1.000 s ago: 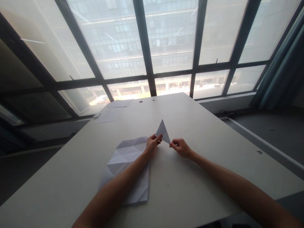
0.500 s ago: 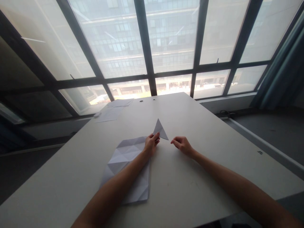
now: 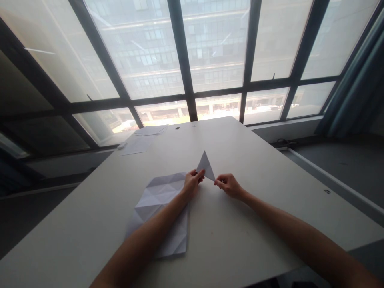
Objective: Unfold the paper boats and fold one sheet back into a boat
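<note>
A small folded paper triangle point(image 3: 206, 165) is held upright just above the white table point(image 3: 255, 168), its tip pointing away from me. My left hand point(image 3: 192, 185) pinches its lower left corner. My right hand point(image 3: 228, 185) pinches its lower right corner. A creased sheet of white paper point(image 3: 160, 208) lies flat on the table under my left forearm.
Loose sheets of paper point(image 3: 144, 138) lie at the table's far left corner. Large windows with dark frames point(image 3: 183, 60) run behind the table. A curtain point(image 3: 357, 88) hangs at the right. Grey floor lies on both sides of the table.
Half a second ago my right hand was off the triangle and the left held it alone, lower and to the left. Now the right hand pinches its corner again.
</note>
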Available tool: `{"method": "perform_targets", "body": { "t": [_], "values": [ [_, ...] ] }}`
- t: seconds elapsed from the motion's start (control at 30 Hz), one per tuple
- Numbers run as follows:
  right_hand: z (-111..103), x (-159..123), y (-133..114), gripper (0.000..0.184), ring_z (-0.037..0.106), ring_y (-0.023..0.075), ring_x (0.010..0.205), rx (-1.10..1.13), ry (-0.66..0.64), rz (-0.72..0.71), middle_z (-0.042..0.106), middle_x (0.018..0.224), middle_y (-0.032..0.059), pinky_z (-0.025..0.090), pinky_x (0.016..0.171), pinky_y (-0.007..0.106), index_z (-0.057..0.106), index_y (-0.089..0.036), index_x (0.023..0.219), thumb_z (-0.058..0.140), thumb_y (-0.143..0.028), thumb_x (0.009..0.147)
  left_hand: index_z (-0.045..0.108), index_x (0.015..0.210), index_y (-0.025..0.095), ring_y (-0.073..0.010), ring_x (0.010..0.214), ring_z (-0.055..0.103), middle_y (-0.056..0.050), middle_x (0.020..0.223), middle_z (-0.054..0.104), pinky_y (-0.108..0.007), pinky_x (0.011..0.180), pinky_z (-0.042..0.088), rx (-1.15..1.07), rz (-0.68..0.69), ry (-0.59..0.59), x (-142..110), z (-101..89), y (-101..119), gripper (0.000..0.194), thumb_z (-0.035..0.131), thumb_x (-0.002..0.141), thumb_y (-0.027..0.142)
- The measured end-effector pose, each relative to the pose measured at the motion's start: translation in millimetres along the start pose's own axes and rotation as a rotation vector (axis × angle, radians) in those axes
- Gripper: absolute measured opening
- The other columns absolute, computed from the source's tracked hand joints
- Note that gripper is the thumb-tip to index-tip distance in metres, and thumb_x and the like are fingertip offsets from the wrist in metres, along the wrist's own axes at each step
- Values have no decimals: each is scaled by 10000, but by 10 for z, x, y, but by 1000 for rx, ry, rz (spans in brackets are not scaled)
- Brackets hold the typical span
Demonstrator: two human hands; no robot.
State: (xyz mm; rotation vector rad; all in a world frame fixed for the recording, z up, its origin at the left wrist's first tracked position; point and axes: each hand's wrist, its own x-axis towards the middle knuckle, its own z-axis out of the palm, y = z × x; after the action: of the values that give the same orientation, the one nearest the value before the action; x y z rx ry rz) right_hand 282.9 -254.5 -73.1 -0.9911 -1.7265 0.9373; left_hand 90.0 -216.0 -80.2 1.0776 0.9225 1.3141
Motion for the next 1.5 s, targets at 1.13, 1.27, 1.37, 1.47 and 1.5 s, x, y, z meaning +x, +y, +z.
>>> {"method": "perform_targets", "body": {
  "t": [1.13, 1.27, 1.37, 1.47, 1.5],
  "values": [
    [29, 71, 195, 413, 439, 118, 552, 163, 53, 49, 540, 602, -3, 315, 513, 234, 641, -128, 675, 558, -496, 842, 676, 698, 119, -115, 526, 506, -4, 577, 609, -214, 506, 312, 515, 44, -294, -129, 61, 123, 408, 743, 706, 521],
    [37, 72, 185, 400, 399, 103, 513, 201, 82, 64, 481, 555, -23, 300, 491, 231, 595, -145, 629, 532, -470, 855, 666, 678, 120, -129, 539, 526, -22, 570, 608, -225, 534, 362, 472, 36, -278, -100, 65, 107, 474, 650, 772, 584],
    [26, 74, 155, 345, 404, 101, 512, 204, 115, 55, 466, 553, -30, 307, 489, 228, 580, -152, 629, 553, -422, 842, 662, 696, 118, -129, 542, 531, -29, 578, 612, -228, 547, 379, 428, 36, -312, -73, 50, 70, 494, 604, 808, 595],
    [7, 75, 138, 302, 414, 101, 512, 212, 115, 68, 485, 565, -30, 318, 482, 225, 607, -145, 669, 573, -401, 826, 674, 748, 114, -127, 552, 541, -31, 603, 626, -228, 551, 387, 426, 42, -367, -60, 36, 44, 480, 593, 830, 581],
    [2, 76, 137, 299, 416, 100, 509, 221, 110, 75, 492, 567, -29, 324, 480, 224, 618, -142, 684, 571, -400, 827, 676, 754, 114, -126, 552, 543, -31, 605, 627, -228, 551, 390, 437, 44, -380, -58, 36, 39, 480, 585, 838, 578]
  ]
}}
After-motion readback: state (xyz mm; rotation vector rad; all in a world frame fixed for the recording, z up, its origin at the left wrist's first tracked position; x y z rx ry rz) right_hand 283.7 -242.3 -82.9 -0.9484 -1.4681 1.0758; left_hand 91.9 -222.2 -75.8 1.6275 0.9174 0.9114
